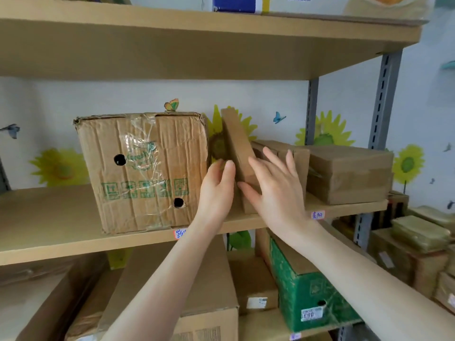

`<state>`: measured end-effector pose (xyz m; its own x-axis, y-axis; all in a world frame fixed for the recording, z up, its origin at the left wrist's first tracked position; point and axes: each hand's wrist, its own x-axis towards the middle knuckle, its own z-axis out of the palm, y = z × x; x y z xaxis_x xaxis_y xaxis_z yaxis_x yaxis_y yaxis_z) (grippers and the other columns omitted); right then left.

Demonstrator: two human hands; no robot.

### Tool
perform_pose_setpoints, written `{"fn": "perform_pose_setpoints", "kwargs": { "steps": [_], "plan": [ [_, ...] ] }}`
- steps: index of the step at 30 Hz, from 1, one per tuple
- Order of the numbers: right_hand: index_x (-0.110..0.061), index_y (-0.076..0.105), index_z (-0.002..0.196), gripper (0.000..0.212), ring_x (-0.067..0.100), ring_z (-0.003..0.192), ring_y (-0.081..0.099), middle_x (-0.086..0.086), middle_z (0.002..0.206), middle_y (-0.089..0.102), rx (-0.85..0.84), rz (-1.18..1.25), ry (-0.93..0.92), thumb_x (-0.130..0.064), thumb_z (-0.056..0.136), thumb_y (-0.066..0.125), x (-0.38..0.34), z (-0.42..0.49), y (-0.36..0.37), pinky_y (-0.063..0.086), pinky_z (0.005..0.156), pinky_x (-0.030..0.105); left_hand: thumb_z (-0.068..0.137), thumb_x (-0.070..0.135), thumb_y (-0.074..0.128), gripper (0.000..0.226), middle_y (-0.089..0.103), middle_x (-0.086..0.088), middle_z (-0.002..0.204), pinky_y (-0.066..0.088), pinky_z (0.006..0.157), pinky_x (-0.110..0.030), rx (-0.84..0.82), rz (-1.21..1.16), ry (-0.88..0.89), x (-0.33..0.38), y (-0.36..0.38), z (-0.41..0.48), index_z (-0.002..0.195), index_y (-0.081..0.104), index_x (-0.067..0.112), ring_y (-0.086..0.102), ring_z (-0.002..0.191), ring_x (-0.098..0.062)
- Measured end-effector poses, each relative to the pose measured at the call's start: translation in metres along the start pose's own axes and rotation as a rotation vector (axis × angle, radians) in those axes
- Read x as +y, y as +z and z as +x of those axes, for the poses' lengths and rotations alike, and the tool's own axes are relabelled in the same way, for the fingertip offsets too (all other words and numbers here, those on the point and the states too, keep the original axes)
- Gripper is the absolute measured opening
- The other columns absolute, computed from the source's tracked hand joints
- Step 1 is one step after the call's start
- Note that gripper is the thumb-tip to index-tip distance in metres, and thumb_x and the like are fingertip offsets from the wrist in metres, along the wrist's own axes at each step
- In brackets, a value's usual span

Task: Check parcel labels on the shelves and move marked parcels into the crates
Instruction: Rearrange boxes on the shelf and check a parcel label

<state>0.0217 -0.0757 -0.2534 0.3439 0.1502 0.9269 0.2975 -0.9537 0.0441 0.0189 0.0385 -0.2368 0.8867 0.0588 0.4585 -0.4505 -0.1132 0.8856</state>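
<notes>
Cardboard-brown and thin, the flat parcel [237, 146] stands on its narrow edge on the middle shelf [49, 230]. Its top tilts left, toward the crumpled big carton [145, 171] with green print and two round holes. My left hand [216, 190] holds the parcel low at its near edge, thumb up on the front and fingers curled round the left side. My right hand [275, 190] is wide open, fingers straight and spread, its palm laid against the parcel's right face with the thumb across the near edge.

Just behind my right fingers sits a small brown box [295, 156], and beside it, further right, a taped parcel [349, 173] lies flat. A handwritten tag [317, 214] is stuck to the shelf edge below them. On the shelf beneath stands a green carton [302, 286] bearing a white label.
</notes>
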Motion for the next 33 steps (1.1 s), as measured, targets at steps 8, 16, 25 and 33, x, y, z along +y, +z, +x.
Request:
{"fn": "perform_pose_setpoints", "kwargs": {
  "steps": [8,16,25,33],
  "plan": [
    [-0.004,0.063,0.114,0.034,0.025,0.121,0.055,0.014,0.121,0.063,0.13,0.314,-0.13,-0.018,0.085,0.055,-0.027,-0.056,-0.003,0.026,0.111,0.048,0.083,0.02,0.064,0.024,0.066,-0.013,0.097,0.054,0.084,-0.049,0.09,0.009,0.073,0.019,0.0,-0.03,0.097,0.051,0.006,0.066,0.093,-0.028],
    [-0.018,0.049,0.127,0.044,0.007,0.129,0.041,0.0,0.135,0.048,-0.027,0.993,0.16,-0.035,0.087,0.057,-0.008,-0.057,-0.049,0.03,0.107,0.012,0.086,0.01,0.056,0.017,0.056,0.006,0.078,0.045,0.055,-0.01,0.336,0.063,0.178,0.038,-0.013,-0.096,0.079,0.046,0.023,0.055,0.068,0.003],
    [-0.017,0.049,0.131,0.04,-0.002,0.105,0.053,-0.02,0.109,0.053,-0.279,1.167,0.662,-0.025,0.092,0.054,0.018,-0.086,-0.086,0.044,0.091,0.015,0.085,0.01,0.054,0.026,0.066,0.004,0.091,0.05,0.071,-0.027,0.395,-0.196,-0.034,0.011,0.002,-0.175,0.107,0.054,0.026,0.063,0.086,-0.014],
    [-0.025,0.056,0.108,0.02,-0.011,0.088,0.06,-0.018,0.099,0.06,-0.066,0.985,0.909,-0.014,0.091,0.055,0.088,-0.186,-0.124,0.048,0.08,0.012,0.072,0.018,0.05,0.032,0.068,0.013,0.079,0.048,0.059,-0.013,0.078,-0.274,-0.123,-0.045,0.087,-0.209,0.102,0.055,0.029,0.063,0.071,0.003]
  ]
}}
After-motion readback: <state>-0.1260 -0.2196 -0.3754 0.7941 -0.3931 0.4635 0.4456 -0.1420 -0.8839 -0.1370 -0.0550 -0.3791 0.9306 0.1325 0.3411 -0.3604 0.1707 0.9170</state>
